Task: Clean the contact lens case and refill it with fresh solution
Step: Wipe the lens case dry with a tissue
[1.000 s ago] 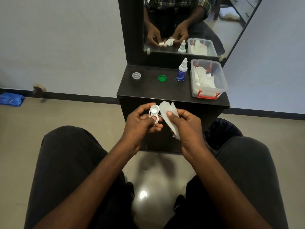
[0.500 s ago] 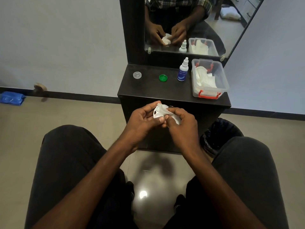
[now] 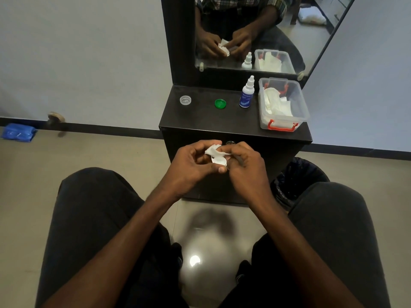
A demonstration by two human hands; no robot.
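My left hand [image 3: 191,165] grips the white contact lens case [image 3: 219,161] in front of the black cabinet. My right hand [image 3: 246,167] presses a crumpled white tissue [image 3: 214,150] into the case's upper well; only the lower well shows. On the cabinet top stand the solution bottle [image 3: 246,94], uncapped with a white nozzle, a green case cap [image 3: 220,103] and a clear cap [image 3: 185,100].
A clear plastic box [image 3: 299,101] with red latches holds white tissues at the cabinet top's right end [image 3: 213,121]. A mirror [image 3: 262,30] rises behind it. A black-lined waste bin [image 3: 295,181] stands on the floor to the right. A blue object [image 3: 19,132] lies by the left wall.
The tissue was held open beside the case a second ago. My right hand has since bunched it and pushed it onto the case's upper well, with both hands drawn close together.
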